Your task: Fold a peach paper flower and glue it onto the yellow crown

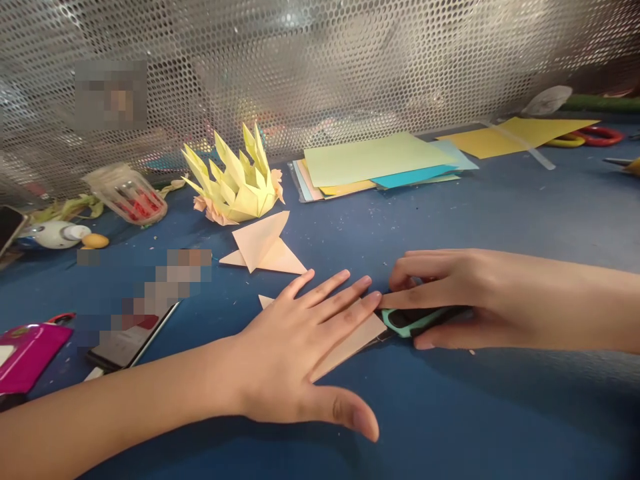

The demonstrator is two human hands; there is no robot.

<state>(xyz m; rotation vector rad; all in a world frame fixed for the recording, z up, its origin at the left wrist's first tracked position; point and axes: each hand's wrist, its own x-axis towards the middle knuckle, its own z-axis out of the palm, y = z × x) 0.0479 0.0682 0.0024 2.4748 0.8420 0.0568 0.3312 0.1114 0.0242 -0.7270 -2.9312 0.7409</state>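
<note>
My left hand (310, 337) lies flat with fingers spread, pressing a folded peach paper piece (345, 350) onto the blue tabletop. Most of that paper is hidden beneath the palm and fingers. Closed around a small black and mint-green tool (405, 323), my right hand (465, 297) rests at the paper's right corner. The fingers cover much of the tool, so I cannot tell its exact kind. Just beyond my left fingertips sits another folded peach paper piece (263, 243). Behind it stands a yellow folded-paper flower (240, 180) with peach paper around its base.
Coloured paper sheets (370, 160) are stacked at the back, beside a yellow sheet (515, 137) and red-handled scissors (603, 137). A jar (133, 197), a glue bottle (55, 235), a phone (135, 340) and a magenta object (37, 357) lie left. Perforated metal mesh (350, 67) borders the table.
</note>
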